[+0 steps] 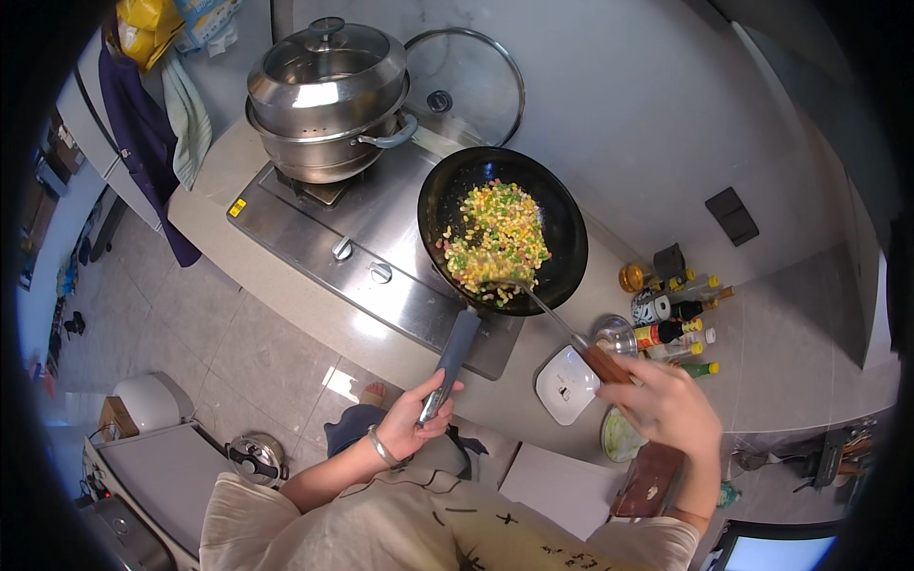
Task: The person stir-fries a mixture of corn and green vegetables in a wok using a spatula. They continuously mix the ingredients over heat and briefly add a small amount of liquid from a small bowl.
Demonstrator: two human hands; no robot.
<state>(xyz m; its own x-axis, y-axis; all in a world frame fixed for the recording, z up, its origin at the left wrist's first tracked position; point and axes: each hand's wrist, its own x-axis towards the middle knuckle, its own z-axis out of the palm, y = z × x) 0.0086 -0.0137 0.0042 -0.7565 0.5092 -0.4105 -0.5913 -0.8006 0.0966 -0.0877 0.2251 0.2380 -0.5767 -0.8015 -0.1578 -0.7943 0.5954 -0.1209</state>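
Observation:
My left hand (421, 421) is wrapped around the grey handle (458, 342) of a black wok (564, 243). Corn kernels mixed with green and pink diced pieces (503, 221) lie in the wok, heaped toward its near left side. In my right hand (664, 400) is the wooden handle (605, 364) of a metal spatula (553, 314). The spatula's head sits among the corn at the near side of the wok and is partly hidden by blurred food. The wok is over the right part of a steel gas hob (321, 264); its burner is hidden.
A steel steamer pot (321, 143) with a glass-topped lid occupies the left burner. A glass lid (475, 78) leans on the wall. Right of the wok are a white square dish (564, 385), a steel bowl (615, 332), several seasoning bottles (660, 334) and a bowl of pale green food (623, 437).

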